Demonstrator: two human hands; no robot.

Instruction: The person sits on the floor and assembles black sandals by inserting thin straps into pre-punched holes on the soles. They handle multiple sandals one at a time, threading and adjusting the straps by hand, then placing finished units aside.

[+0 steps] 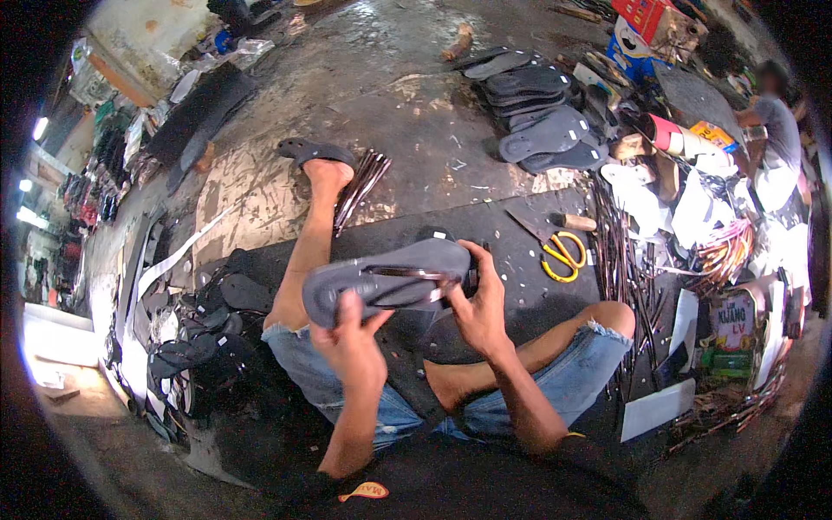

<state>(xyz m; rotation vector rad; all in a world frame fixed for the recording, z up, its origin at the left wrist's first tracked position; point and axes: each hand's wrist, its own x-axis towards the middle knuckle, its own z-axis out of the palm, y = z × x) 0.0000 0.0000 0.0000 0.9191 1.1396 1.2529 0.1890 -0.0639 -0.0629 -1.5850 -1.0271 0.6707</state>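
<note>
A dark grey flip-flop (342, 279) is held up between my two hands, above the black mat and my bent legs. My left hand (351, 342) grips its heel end, thumb on top of the footbed. Around the toe end my right hand (478, 303) is closed, its fingers by the shiny brown strap (407, 273). The strap lies along the footbed; how it is fastened I cannot make out. Below and behind the flip-flop, other dark sole pieces (446, 338) lie partly hidden on the mat.
Yellow-handled scissors (565, 256) and a wooden-handled tool (575, 222) lie to the right, beside a long bundle of brown straps (620, 286). Stacked grey soles (550, 134) stand farther off. Another strap bundle (362, 189) lies by my left foot. Black scraps (208, 338) heap up at left. Another person (774, 139) sits far right.
</note>
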